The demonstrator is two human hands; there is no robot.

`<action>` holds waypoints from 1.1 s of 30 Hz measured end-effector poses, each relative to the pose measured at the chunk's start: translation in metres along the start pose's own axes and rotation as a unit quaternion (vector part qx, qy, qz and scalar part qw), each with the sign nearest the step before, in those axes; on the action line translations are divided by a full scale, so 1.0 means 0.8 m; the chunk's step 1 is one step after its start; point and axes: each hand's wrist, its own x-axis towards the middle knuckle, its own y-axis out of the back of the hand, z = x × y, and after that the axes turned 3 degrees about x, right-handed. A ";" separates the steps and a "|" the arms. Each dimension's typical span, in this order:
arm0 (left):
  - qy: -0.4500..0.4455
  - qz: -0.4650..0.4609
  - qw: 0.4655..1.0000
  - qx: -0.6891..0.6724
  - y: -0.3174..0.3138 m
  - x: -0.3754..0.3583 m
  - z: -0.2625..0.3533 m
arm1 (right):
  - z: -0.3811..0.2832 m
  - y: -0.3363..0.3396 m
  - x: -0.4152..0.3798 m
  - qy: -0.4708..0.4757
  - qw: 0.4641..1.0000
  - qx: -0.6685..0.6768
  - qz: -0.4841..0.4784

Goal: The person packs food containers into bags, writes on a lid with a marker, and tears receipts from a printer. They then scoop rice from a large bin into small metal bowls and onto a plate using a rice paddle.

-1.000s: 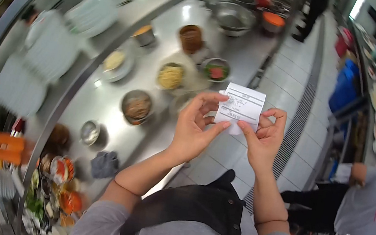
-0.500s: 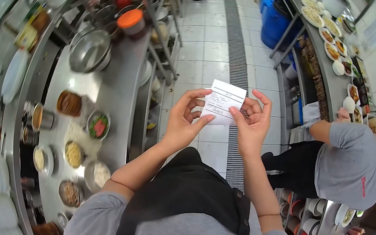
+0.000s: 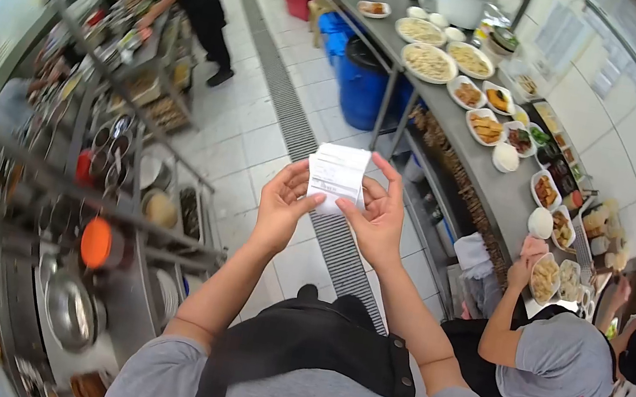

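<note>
A white printed receipt (image 3: 339,170) is held up in front of my chest, above the tiled floor. It looks like more than one slip, with edges showing behind the front one. My left hand (image 3: 285,198) pinches its left side, thumb on the lower front. On the other side my right hand (image 3: 375,218) grips the lower right part, its thumb across the front and the index finger raised along the edge. The print is too blurred to read.
A steel counter (image 3: 463,134) with plates of food (image 3: 429,63) and a rice cooker (image 3: 454,1) runs along the right, where a co-worker (image 3: 560,361) handles a dish. Blue barrels (image 3: 361,84) stand beneath. Racks with an orange-lidded tub (image 3: 97,243) fill the left. Another person (image 3: 192,5) works farther back.
My view has turned right, bringing more of the right counter into sight. The receipt stays in both hands, and both thumbs now lie on its lower front. The co-worker's arm has moved to a dish.
</note>
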 end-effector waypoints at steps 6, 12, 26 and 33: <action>0.066 -0.066 0.988 -0.126 -0.064 0.211 -0.037 | 0.012 0.112 0.135 -0.034 0.995 0.020 0.093; 0.053 -0.031 0.997 -0.049 -0.128 0.406 -0.101 | 0.012 0.239 0.289 -0.013 0.993 -0.104 0.046; 0.057 0.212 0.975 0.042 -0.065 0.756 -0.198 | -0.311 0.808 0.822 0.466 0.675 -0.468 0.329; 0.139 0.288 0.943 0.088 0.052 0.748 -0.267 | -0.296 0.935 0.892 0.414 0.681 -0.297 0.526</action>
